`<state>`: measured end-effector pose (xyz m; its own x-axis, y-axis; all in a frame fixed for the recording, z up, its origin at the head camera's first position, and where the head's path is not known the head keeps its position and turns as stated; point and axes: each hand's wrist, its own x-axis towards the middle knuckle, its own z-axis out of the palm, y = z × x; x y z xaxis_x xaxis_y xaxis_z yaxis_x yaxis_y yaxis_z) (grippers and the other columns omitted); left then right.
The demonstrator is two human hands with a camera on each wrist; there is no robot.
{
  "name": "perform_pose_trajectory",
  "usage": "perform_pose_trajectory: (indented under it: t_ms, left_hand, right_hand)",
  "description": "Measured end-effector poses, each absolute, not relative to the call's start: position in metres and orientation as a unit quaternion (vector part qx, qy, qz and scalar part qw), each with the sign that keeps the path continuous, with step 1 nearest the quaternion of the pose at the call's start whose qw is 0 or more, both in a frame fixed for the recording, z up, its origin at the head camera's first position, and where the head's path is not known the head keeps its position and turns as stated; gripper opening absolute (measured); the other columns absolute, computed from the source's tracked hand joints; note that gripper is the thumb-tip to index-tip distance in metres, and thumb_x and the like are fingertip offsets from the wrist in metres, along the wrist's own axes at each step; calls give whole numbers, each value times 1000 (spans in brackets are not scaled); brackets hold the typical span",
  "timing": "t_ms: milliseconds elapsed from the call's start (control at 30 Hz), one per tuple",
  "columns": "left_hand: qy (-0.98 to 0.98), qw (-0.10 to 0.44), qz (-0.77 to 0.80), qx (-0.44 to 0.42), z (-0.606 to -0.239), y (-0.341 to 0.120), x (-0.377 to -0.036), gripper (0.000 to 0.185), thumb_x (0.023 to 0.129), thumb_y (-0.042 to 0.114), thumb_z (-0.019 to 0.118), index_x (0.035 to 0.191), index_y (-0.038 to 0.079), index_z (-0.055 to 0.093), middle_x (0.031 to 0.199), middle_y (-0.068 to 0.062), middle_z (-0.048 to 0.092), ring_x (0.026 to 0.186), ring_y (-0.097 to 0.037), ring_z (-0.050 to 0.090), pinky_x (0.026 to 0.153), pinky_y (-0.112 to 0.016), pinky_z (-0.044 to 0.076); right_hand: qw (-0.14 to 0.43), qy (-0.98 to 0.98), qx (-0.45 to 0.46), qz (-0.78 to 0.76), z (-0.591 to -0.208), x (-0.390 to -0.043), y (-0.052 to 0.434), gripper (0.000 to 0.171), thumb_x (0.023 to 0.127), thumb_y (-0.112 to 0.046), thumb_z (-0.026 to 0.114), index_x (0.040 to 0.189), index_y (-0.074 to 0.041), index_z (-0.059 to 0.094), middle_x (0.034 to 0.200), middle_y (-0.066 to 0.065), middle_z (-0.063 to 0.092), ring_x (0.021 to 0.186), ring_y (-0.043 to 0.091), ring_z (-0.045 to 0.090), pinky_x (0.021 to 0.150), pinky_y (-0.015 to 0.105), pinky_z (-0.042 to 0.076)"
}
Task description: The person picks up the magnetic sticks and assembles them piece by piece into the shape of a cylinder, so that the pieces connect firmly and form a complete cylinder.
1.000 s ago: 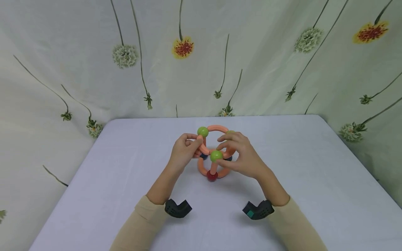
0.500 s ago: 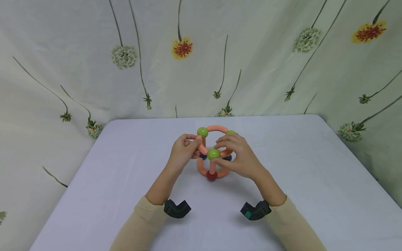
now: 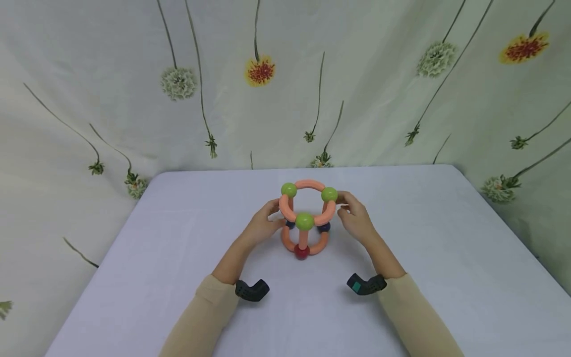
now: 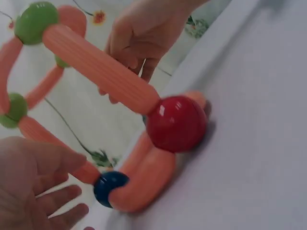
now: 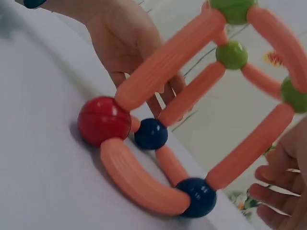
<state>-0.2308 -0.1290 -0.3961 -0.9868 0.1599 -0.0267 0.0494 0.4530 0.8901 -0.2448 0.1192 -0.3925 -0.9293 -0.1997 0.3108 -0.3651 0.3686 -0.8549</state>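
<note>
A frame of orange rods and coloured balls, a magnetic stick-and-ball toy, stands upright on the table. Its upper ring of curved rods (image 3: 311, 184) joins three green balls (image 3: 305, 221). Straight posts (image 3: 303, 240) run down to a lower ring with one red ball (image 3: 302, 251) in front and two blue balls (image 5: 196, 197) behind. My left hand (image 3: 262, 225) is at the frame's left side, fingers relaxed, its thumb overlapping a post in the left wrist view. My right hand (image 3: 357, 220) is beside the right green ball (image 3: 329, 194), fingers loosely bent and holding nothing.
A white cloth covers the table (image 3: 178, 238), whose far edge lies just behind the frame. Beyond it hangs a flower-printed curtain (image 3: 285, 99). Each wrist wears a black camera mount (image 3: 252, 291) close over the tabletop.
The front green ball has settled between the two curved rods, closing the upper ring. My right hand has let go of it and moved right; my left hand has released its curved rod and drawn slightly lower.
</note>
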Motion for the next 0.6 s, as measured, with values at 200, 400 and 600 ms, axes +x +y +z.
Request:
perform_pose_trajectory:
  t_ms: [200,400,600]
  left_hand:
    - [850,80,504,135,-428,-136,-237,48,94,25,62,139,14,51,137,-5,54,133,-25,43,106,-52,33]
    - [852,64,504,126,-431,-134,-235,31,88,32,72,111,12,66,100,0,65,96,-18,59,85,-38,47]
    - [854,84,485,168,-432,-135,-231,27,81,31,79,96,15,63,88,1,63,83,-17,56,75,-32,45]
  right_hand:
    - [-56,-852,193,483,-429,-254,121,40,88,-18,68,123,-2,56,121,12,61,113,29,55,96,48,44]
    - [-15,-858,182,480,-439,-254,118,30,87,-19,67,114,-5,67,103,6,68,93,18,59,86,39,47]
    - [38,-857,246,451,-443,-259,121,26,88,-11,64,113,-3,67,100,11,69,93,25,62,84,41,48]
